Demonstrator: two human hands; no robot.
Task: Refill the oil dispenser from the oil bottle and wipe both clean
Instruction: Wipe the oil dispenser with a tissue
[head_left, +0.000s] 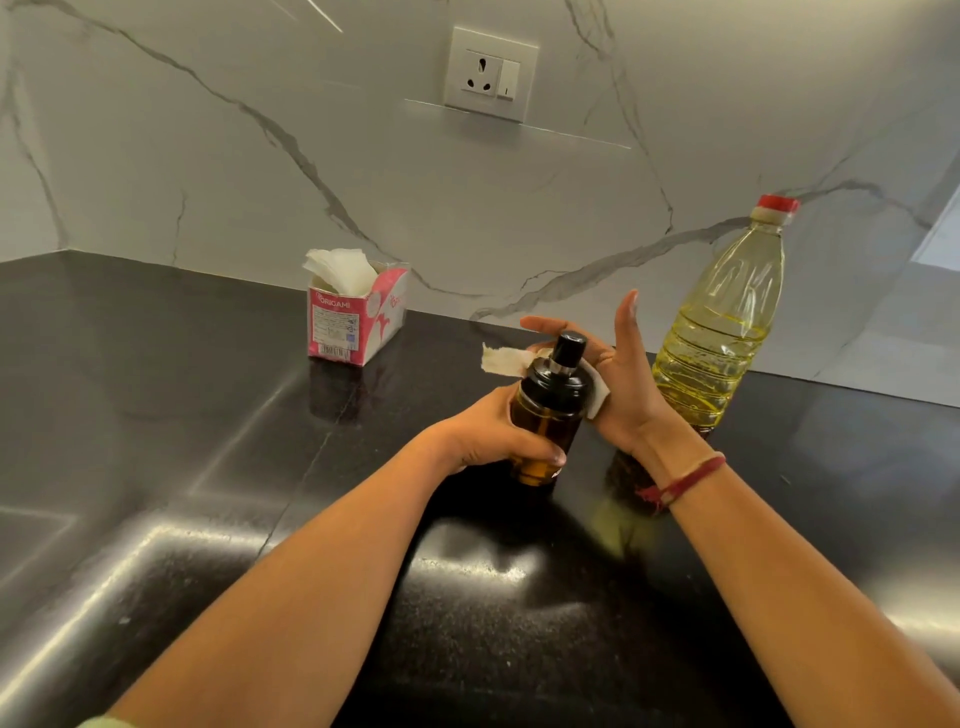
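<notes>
1. Black polished stone worktop (156, 415) runs under a white, grey-veined marble wall. A pink-and-white cardboard tissue box (358, 317) sits by its back edge.
2. My left hand (483, 441) is wrapped round the lower body of the dark glass oil dispenser with the black cap (550, 410). It is about mid-worktop, nearer the back edge. I cannot tell whether its base touches the stone.
3. My right hand (618, 395) is spread with straight fingers, pressing a white paper tissue (501, 359) against the far side of the dispenser's top.
4. It is filled glass and probably oily, so I judge it heavy for its size, slippery and breakable. The grip belongs low on the body, not on the cap.
5. The tall clear plastic oil bottle with the red cap (722, 332) stands just right of my right hand, near the back edge. Its thin walls will likely give, so I'd take it round the ribbed waist.
</notes>
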